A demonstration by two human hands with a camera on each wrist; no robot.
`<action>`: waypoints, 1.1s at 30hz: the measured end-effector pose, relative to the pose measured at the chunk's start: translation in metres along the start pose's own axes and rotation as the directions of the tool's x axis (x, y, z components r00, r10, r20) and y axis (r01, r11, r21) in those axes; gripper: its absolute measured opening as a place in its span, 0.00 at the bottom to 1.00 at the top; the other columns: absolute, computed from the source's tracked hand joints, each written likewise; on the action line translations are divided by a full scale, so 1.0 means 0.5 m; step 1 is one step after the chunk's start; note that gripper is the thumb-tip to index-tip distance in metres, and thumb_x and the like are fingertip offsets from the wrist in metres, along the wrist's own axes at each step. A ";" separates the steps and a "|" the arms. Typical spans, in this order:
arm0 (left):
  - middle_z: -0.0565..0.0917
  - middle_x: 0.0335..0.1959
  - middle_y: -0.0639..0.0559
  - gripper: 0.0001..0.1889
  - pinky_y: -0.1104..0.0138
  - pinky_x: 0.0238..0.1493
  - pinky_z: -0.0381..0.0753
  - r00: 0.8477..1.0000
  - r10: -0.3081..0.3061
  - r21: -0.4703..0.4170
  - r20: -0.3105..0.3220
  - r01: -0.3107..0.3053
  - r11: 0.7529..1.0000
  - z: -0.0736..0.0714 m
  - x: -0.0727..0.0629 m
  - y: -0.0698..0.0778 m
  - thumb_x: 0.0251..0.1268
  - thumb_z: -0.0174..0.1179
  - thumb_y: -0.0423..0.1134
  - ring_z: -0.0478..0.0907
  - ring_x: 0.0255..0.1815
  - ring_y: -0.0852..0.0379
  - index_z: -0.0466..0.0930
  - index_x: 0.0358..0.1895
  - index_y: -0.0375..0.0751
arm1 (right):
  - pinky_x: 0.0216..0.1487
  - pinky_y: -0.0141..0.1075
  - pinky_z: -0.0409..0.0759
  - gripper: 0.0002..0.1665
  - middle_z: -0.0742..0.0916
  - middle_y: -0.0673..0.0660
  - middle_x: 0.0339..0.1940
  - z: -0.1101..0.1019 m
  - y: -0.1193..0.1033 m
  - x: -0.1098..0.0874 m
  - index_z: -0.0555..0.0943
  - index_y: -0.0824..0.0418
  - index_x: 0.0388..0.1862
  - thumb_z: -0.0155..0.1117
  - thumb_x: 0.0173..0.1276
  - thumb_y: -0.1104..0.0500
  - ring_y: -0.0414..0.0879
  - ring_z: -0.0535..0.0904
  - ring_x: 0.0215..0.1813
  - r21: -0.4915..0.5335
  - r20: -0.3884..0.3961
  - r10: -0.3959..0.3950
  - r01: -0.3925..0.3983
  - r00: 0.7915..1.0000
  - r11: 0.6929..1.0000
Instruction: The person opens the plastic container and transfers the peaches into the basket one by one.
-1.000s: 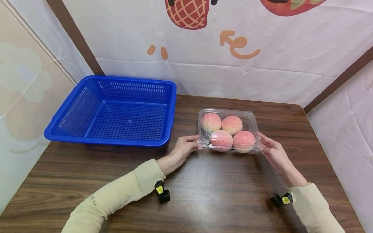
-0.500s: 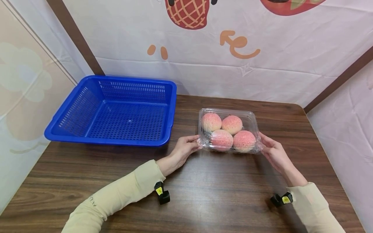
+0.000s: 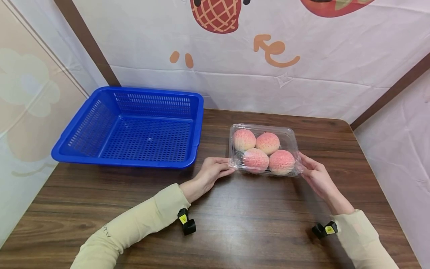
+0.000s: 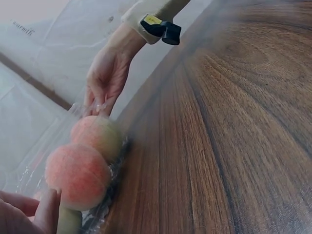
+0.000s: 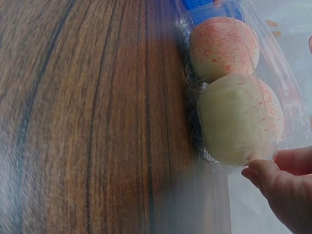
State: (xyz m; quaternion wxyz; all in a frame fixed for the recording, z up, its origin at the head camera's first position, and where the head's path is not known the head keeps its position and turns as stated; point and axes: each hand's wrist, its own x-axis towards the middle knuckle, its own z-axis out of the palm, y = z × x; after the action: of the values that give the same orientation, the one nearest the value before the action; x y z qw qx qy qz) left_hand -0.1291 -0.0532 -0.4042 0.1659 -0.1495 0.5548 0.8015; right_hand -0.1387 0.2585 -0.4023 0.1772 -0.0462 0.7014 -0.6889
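- Wooden table (image 3: 255,220), under both forearms.
- Blue basket (image 3: 122,163), on the table's left.
- Sleeved arms: the left (image 3: 144,215) slants up and rightward, the right (image 3: 362,237) up and leftward, both extended.
- Clear container (image 3: 287,140), right of the basket and apart from it, between the hands.
- Left hand (image 3: 211,173) pinches its near left corner, thumb and fingers together; right hand (image 3: 317,177) grips the near right corner likewise.
- Four peaches (image 3: 256,160) inside.

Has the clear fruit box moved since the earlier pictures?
No, not visibly: the clear box keeps the same gap from the blue basket in the head view.
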 end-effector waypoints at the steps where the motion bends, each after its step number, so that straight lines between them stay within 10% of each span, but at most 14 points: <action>1: 0.74 0.48 0.26 0.18 0.68 0.43 0.79 1.000 -0.006 -0.010 -0.001 0.006 1.000 0.000 0.000 0.000 0.55 0.47 0.14 0.79 0.37 0.53 0.68 0.52 0.15 | 0.50 0.19 0.68 0.33 0.47 0.74 0.69 0.000 0.000 0.000 0.42 0.75 0.69 0.41 0.70 0.70 0.23 0.69 0.51 -0.001 0.001 -0.001 0.001 1.000 1.000; 15: 0.78 0.43 0.31 0.19 0.66 0.41 0.79 0.999 -0.023 -0.110 -0.036 0.019 0.994 0.001 0.001 -0.006 0.52 0.47 0.13 0.80 0.33 0.54 0.70 0.50 0.15 | 0.50 0.19 0.68 0.33 0.47 0.74 0.69 0.000 0.003 0.001 0.42 0.76 0.69 0.41 0.70 0.69 0.23 0.69 0.52 -0.001 -0.002 -0.015 0.015 1.000 1.000; 33: 0.80 0.39 0.28 0.17 0.68 0.38 0.80 1.000 0.014 -0.017 0.005 -0.014 1.000 0.000 0.000 -0.007 0.52 0.50 0.14 0.81 0.27 0.57 0.70 0.48 0.13 | 0.54 0.22 0.67 0.34 0.47 0.73 0.69 -0.001 0.001 0.001 0.42 0.75 0.69 0.43 0.70 0.71 0.23 0.69 0.55 0.067 0.023 -0.035 0.034 0.999 0.997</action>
State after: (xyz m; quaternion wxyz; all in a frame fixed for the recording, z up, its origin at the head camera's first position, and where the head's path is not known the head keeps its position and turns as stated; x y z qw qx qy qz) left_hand -0.1277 -0.0522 -0.4069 0.1604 -0.1447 0.5484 0.8078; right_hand -0.1393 0.2587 -0.4029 0.1751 -0.0607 0.6749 -0.7142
